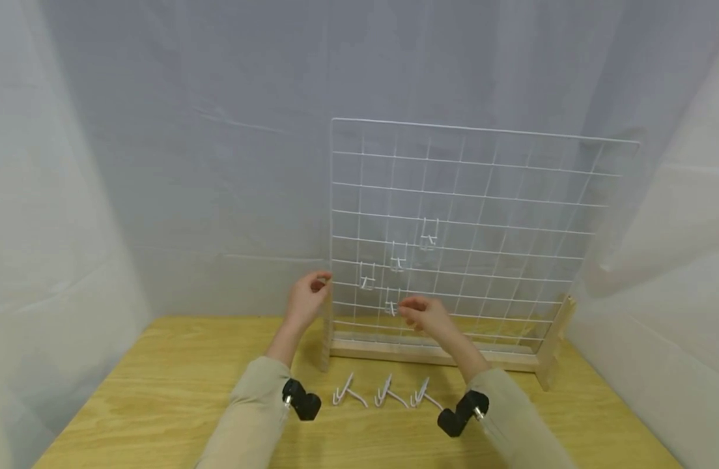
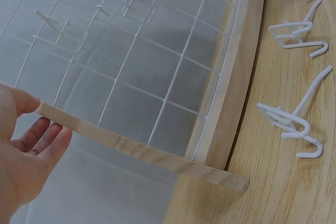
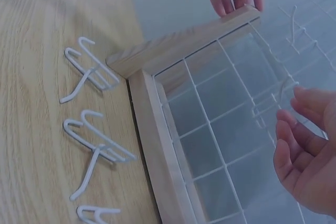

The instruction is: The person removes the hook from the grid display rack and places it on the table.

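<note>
A white wire grid panel stands in a wooden base. My left hand grips the top of the base's left wooden upright, thumb on one side and fingers on the other. My right hand is at the lowest white wire hook on the grid, its fingertips pinching the prong, partly hidden by the fingers. Three more hooks hang higher: one hook to the left, a second hook above, and a third hook highest.
Three loose white hooks lie in a row on the wooden table before the base: a left hook, a middle hook and a right hook. The base's right upright stands near the table's right side. Pale sheeting surrounds the table.
</note>
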`<state>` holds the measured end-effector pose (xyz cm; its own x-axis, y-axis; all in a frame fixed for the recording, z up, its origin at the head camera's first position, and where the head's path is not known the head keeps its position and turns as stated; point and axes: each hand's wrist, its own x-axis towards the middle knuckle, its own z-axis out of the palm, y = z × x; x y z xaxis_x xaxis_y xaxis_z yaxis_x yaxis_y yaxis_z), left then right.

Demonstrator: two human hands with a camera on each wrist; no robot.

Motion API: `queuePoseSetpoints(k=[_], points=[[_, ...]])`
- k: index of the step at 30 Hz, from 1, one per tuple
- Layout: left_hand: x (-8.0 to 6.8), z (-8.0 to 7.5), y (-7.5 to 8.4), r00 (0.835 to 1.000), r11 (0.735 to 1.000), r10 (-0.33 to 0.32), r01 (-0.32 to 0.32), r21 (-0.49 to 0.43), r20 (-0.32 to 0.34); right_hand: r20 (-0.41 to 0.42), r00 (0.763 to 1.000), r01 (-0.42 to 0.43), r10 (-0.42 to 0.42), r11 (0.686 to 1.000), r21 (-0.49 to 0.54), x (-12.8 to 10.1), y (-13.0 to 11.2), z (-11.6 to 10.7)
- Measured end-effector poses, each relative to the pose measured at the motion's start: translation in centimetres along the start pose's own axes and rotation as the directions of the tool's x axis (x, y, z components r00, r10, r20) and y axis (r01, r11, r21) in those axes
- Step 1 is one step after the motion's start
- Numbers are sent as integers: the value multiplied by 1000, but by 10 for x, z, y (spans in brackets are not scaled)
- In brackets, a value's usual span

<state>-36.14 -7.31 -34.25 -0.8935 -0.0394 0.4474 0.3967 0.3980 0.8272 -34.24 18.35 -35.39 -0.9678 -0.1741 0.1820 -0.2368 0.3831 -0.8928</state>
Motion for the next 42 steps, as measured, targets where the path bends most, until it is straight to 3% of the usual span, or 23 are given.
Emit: queuePoseSetpoints(k=[18, 27, 42], points=[[-3, -2, 1, 1000, 1000, -9, 9, -24, 20, 36, 999, -30, 30, 1000, -3, 9, -8, 11], [-4, -2, 2, 1000, 1000, 3, -2, -20, 17, -8, 999, -36, 36, 999, 14, 11, -12, 18], [-1, -1, 2, 1000, 1000, -11, 11, -24, 17, -22, 1000, -2, 2, 1000, -23, 3, -16, 1]])
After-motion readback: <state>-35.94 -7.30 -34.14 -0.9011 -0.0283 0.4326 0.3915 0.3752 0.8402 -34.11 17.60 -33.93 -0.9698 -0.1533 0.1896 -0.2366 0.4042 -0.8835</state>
